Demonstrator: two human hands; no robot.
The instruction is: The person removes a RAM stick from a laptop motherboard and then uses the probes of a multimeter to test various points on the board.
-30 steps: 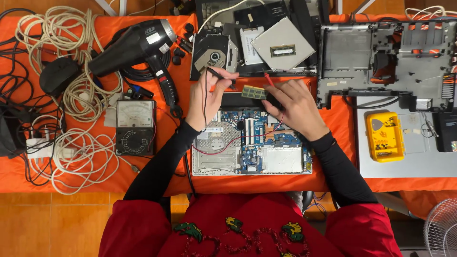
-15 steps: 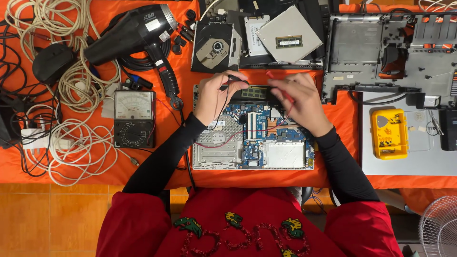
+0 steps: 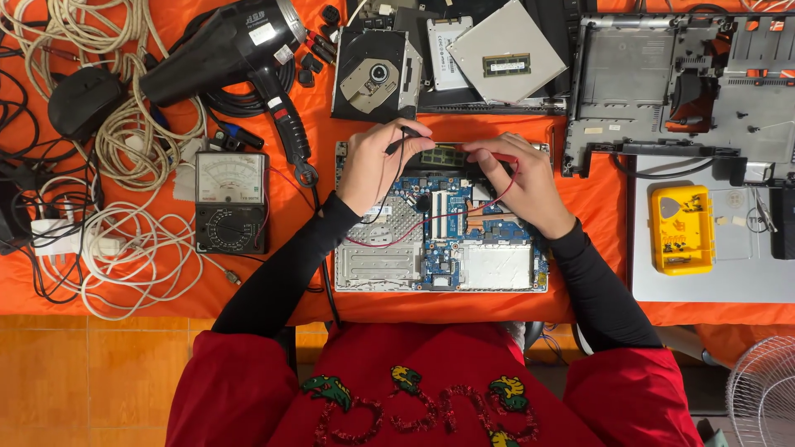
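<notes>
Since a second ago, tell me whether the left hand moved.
Yes: the left hand went from the laptop board's left part up to its top edge.

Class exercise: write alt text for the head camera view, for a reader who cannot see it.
Over an opened laptop base on an orange cloth, the left hand holds a black probe and the right hand a red probe, both at a green memory module. An analogue multimeter lies to the left.

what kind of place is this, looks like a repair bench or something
Likely an electronics repair bench: an opened laptop with bare circuit board under both hands, an analog multimeter, a heat gun and removed drives on an orange cloth.
</notes>
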